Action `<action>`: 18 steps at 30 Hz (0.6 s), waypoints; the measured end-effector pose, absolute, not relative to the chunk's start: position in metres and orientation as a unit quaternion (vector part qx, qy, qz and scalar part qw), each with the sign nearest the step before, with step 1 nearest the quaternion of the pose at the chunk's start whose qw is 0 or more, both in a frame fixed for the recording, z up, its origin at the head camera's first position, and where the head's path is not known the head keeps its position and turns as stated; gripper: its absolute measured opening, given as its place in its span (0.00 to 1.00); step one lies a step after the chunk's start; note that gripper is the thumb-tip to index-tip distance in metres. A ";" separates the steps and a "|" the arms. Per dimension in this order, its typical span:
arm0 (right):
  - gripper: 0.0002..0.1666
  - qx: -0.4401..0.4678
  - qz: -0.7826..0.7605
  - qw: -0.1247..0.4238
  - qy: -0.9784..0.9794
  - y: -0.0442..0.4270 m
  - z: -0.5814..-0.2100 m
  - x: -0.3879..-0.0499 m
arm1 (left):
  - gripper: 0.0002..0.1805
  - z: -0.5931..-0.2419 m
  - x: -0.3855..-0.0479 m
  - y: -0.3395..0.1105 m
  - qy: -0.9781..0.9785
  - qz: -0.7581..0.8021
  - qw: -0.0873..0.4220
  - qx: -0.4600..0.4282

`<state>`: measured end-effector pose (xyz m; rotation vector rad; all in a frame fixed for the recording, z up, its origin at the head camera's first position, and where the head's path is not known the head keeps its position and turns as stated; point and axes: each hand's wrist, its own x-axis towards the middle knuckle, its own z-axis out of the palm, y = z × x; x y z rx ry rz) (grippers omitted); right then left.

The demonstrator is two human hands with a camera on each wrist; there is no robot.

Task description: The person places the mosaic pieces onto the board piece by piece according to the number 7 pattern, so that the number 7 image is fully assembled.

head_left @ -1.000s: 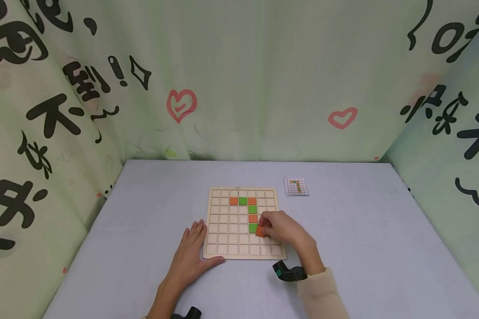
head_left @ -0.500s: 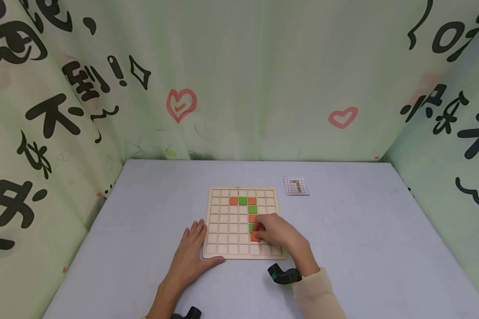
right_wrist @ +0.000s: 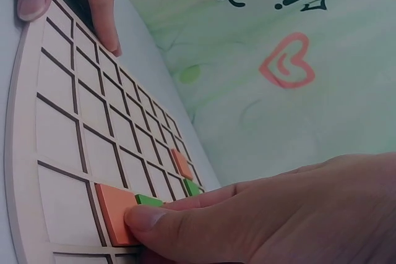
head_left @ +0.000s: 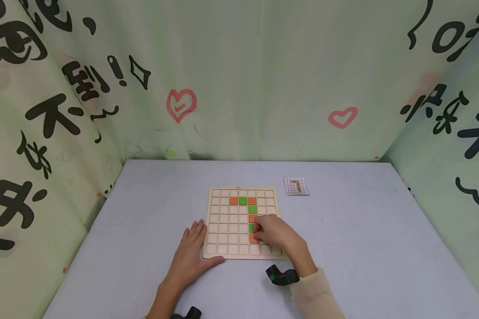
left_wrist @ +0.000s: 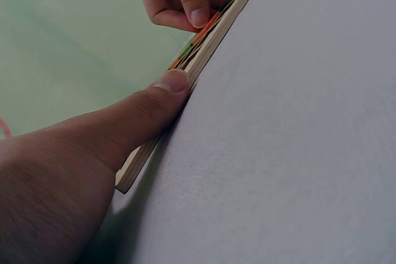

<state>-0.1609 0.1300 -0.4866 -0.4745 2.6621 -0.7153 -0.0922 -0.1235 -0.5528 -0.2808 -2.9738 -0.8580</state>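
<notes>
A square wooden grid board (head_left: 224, 239) lies flat on the table. Orange and green square tiles alternate on it, in a short row turning down a column. At the column's near end is an orange tile (head_left: 253, 239), gripped at its right side by the curled thumb and fingers of my right hand (head_left: 278, 231). In the right wrist view that orange tile (right_wrist: 112, 213) lies in or on a cell, thumb on its edge; a green tile (right_wrist: 148, 200) sits just beyond. My left hand (head_left: 192, 251) rests with straight fingers along the board's left edge, thumb at its front edge.
A small card (head_left: 296, 186) with a printed coloured grid pattern lies beyond the board's right corner. The white table (head_left: 367, 230) extends on both sides, with printed curtains (head_left: 259, 88) around its back and sides. Black devices (head_left: 282, 275) are strapped to both wrists.
My right hand has moved left and slightly nearer, bringing the orange tile from right of the column to the cell below the last green tile. My left hand has stayed still.
</notes>
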 end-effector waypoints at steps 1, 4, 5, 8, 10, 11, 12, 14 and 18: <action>0.11 -0.167 -0.252 0.171 0.938 0.130 -0.487 -0.161 | 0.60 -0.553 -0.092 -0.123 -0.957 -0.276 0.017 -0.090; 0.11 -0.165 -0.250 0.171 0.939 0.130 -0.486 -0.160 | 0.60 -0.552 -0.092 -0.123 -0.957 -0.276 0.017 -0.089; 0.11 -0.164 -0.250 0.171 0.939 0.131 -0.486 -0.160 | 0.60 -0.552 -0.092 -0.123 -0.957 -0.275 0.017 -0.089; 0.10 -0.161 -0.250 0.171 0.939 0.132 -0.485 -0.159 | 0.61 -0.552 -0.092 -0.123 -0.958 -0.274 0.016 -0.088; 0.10 -0.158 -0.252 0.170 0.939 0.132 -0.484 -0.159 | 0.61 -0.553 -0.092 -0.123 -0.958 -0.273 0.016 -0.087; 0.09 -0.157 -0.254 0.170 0.939 0.132 -0.484 -0.159 | 0.61 -0.553 -0.092 -0.123 -0.958 -0.273 0.016 -0.088; 0.09 -0.155 -0.255 0.169 0.939 0.132 -0.484 -0.159 | 0.61 -0.553 -0.092 -0.123 -0.958 -0.273 0.015 -0.087; 0.09 -0.153 -0.256 0.171 0.939 0.133 -0.484 -0.159 | 0.61 -0.554 -0.092 -0.123 -0.958 -0.273 0.015 -0.087; 0.10 -0.153 -0.256 0.170 0.939 0.133 -0.485 -0.160 | 0.61 -0.554 -0.093 -0.124 -0.958 -0.275 0.013 -0.086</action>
